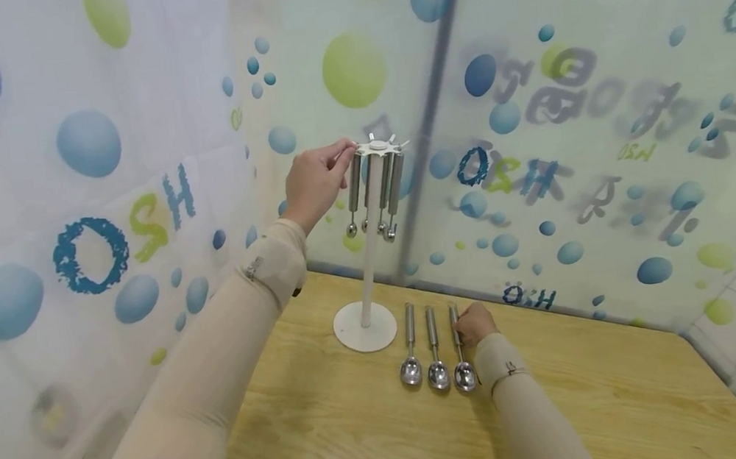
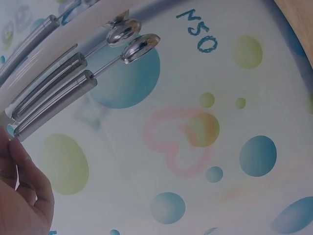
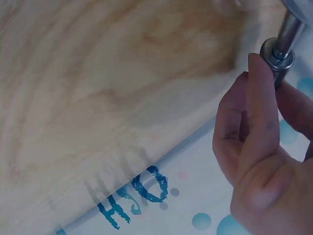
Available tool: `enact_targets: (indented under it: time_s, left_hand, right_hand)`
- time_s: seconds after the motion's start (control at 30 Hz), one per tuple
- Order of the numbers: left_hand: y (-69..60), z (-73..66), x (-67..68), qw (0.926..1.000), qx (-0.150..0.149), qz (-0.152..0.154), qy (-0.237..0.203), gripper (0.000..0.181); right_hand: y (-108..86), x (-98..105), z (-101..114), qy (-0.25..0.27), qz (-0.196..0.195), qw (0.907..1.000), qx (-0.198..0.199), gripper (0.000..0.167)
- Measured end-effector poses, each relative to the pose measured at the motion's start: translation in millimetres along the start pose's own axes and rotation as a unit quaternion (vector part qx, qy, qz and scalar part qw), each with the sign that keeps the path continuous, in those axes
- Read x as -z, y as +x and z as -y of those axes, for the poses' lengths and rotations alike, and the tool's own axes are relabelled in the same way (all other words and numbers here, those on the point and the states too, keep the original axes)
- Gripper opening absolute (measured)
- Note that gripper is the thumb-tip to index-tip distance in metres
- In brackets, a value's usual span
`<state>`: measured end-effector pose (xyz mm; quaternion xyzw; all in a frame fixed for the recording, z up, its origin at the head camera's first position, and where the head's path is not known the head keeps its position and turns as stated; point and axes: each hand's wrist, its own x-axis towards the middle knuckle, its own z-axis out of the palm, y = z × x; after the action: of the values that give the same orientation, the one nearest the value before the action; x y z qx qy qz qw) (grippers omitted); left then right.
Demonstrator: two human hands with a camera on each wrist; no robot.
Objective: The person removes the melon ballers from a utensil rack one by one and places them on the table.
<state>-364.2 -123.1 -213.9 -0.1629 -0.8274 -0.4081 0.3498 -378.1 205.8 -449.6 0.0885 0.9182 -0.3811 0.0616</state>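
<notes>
A white utensil rack stands upright on a round base, with several steel scoops hanging from its hooked top. At that top, the thumb and fingertips of my left hand pinch the rack's edge beside the upper end of a hanging scoop's handle. Three larger metal scoops lie side by side right of the base: a left one, a middle one and a right one. My right hand grips the right scoop's handle, its fingers around the steel near the neck.
The wooden table carries the rack and scoops. A patterned curtain rises close behind the table's back edge, and another patterned sheet hangs along the left side.
</notes>
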Motion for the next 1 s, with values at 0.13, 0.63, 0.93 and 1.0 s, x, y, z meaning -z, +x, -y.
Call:
enact_targets:
  time_s: [0.13,0.63,0.93,1.0]
  left_hand:
    - [1.9,-0.6,-0.6,1.0,-0.002,0.002,0.002,0.034]
    - [5.8,-10.6,2.9,0.9999,0.008,0.014,-0.002,0.03]
    - [4.4,-8.6,4.8,0.9996,0.02,0.019,-0.001,0.03]
    - [4.3,-7.9,5.4,0.9995,0.024,0.02,-0.002,0.03]
  right_hand:
    - [0.4,-2,-3,-0.08,-0.023,0.9961,0.029,0.015]
    - [4.0,1,-4,-0.069,0.006,0.9975,0.01,0.015]
    - [-4.4,7,5,-0.061,-0.032,0.9966,0.046,0.016]
    - [-5.0,11,14,-0.056,-0.041,0.9955,0.064,0.022]
